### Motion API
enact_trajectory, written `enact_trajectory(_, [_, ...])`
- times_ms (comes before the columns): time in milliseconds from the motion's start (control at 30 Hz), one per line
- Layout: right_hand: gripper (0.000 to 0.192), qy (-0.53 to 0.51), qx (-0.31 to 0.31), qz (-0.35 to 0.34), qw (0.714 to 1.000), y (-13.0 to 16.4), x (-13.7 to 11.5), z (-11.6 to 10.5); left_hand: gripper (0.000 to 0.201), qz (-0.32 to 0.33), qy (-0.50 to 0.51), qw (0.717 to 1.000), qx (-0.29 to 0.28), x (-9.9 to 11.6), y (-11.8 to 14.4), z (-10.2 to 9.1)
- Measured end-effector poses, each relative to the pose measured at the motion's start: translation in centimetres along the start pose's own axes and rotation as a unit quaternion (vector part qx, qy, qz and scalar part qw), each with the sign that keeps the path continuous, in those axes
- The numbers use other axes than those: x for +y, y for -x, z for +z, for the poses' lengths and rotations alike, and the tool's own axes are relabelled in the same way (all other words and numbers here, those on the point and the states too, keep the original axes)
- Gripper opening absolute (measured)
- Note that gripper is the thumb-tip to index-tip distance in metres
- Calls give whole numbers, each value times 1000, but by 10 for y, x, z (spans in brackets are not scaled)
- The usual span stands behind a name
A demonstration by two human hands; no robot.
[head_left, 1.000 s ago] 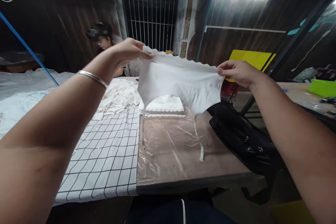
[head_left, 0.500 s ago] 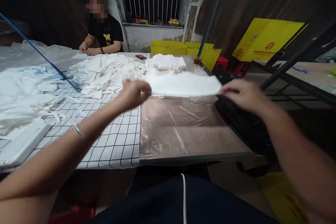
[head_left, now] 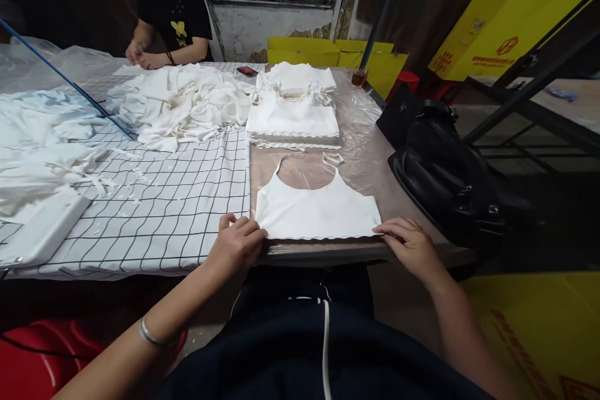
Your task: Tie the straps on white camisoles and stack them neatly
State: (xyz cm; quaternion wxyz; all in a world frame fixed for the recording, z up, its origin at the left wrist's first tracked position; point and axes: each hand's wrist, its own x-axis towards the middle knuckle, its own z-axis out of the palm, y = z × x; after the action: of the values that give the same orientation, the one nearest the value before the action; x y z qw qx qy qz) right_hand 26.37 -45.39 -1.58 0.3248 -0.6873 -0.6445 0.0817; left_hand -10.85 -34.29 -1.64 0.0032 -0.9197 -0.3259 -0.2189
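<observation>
A white camisole top (head_left: 319, 211) with thin straps lies flat on the plastic-covered table, its scalloped hem toward me. My left hand (head_left: 240, 239) pinches the hem's left corner. At the right corner, my right hand (head_left: 407, 239) holds the fabric between thumb and fingers. Just beyond the straps stands a neat stack of similar white tops (head_left: 293, 122), with a second stack (head_left: 300, 77) behind it.
Loose white garments (head_left: 187, 103) are heaped on the checked cloth (head_left: 206, 200) to the left, near a white box (head_left: 44, 231). A black bag (head_left: 440, 169) sits at the right edge. Across the table sits a person (head_left: 173, 19). A glass of brown drink (head_left: 359, 77) stands by a pole.
The white top was stretched in the air near the stack; both hands have drawn it toward me and it now lies flat near the table's front edge. My view has tilted downward.
</observation>
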Motion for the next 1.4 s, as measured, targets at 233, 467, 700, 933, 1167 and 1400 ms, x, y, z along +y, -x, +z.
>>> enact_trajectory(233, [22, -104, -38, 41, 993, -6, -7, -11, 27, -102, 122, 985, -59, -1, 4, -21])
enact_trajectory(467, [29, -37, -126, 60, 989, -72, 7, 1, 37, -192, 140, 957, -168, -34, -77, -2])
enact_trajectory(700, [34, -88, -277, 145, 946, -91, 7, -3, 28, -172, 248, 893, -333, -58, -94, -18])
enact_trajectory(933, [30, -32, -167, 97, 981, -91, 1, 12, 20, -196, 193, 926, -258, -73, -79, -19])
enact_trajectory(1167, [45, 97, -83, -71, 989, -32, -6, 40, 60, 22, 65, 976, -205, -17, -24, 3])
enact_trajectory(1400, [31, 12, -31, -78, 996, -34, -40, 55, 29, -120, 102, 983, -99, -40, -67, 2])
